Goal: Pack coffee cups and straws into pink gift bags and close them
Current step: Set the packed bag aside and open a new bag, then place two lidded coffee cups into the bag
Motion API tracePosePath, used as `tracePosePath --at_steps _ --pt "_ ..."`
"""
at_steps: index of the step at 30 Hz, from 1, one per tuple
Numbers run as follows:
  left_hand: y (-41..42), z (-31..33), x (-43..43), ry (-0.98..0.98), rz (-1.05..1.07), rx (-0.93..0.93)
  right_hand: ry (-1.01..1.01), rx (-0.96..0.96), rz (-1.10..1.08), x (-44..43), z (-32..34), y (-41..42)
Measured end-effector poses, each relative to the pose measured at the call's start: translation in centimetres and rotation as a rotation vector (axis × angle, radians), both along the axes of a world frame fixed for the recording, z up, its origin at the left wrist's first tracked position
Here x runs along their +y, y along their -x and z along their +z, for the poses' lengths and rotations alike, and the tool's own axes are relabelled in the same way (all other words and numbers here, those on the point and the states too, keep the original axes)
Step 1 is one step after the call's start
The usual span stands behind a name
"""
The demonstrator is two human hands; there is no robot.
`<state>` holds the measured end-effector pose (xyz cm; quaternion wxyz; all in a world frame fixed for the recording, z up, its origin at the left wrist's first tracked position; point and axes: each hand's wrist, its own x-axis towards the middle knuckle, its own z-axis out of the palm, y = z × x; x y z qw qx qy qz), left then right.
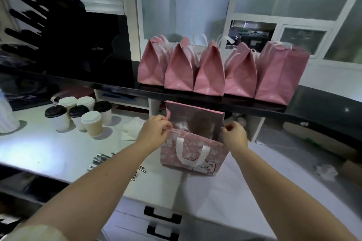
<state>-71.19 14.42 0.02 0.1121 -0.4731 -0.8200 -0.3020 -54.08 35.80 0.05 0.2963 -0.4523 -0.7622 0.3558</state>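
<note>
- We see a white tabletop [49, 148] spreading from the left across to the middle, with everything near us resting on it.
- A black shelf [313, 103] runs above its far edge, from left to right.
- On that shelf stand five pink bags [209, 70] in a tight row, side by side, their tops folded together.
- The open gift bag [192, 150] stands upright on the tabletop in the middle, just below the shelf. Its white ribbon handle hangs down the near face. Inside we make out something round and brown, too blurred to name.
- Six coffee cups [78, 115] cluster at the far left of the tabletop, well apart from the bag; three have black lids and three white.
- The left hand [153, 133] has its grip pinched tight on the bag's left top edge.
- The right hand [234, 135] has its grip pinched on the right top edge.
- A crumpled white paper [130, 129] lies just left of the bag.
- Thin silvery sticks [101, 159] lie by the left forearm; we cannot tell whether they are straws.
</note>
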Motion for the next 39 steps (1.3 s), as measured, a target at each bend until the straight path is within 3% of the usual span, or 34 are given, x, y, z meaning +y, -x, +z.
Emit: tracePosePath --at_steps 3,10,20,30,39 --pt "1.4 -0.1 0.7 0.029 0.003 0.030 -0.032 -0.055 0.049 1.3 0.5 1.3" --pt "4.5 2.7 2.9 -0.056 0.033 0.065 -0.476 -0.062 0.315 0.2 4.8 5.3" --pt "9.0 2.8 -2.4 0.083 0.393 0.053 -0.704 -0.281 0.676 -8.4 4.1 14.9" --pt "19.1 -2.4 -15.9 0.130 0.669 0.028 -0.641 -0.276 0.840 -20.5 0.6 27.4" --pt "29.7 -7.4 -23.9 0.295 0.634 -0.107 -0.504 -0.375 0.795 -29.6 -5.9 40.7"
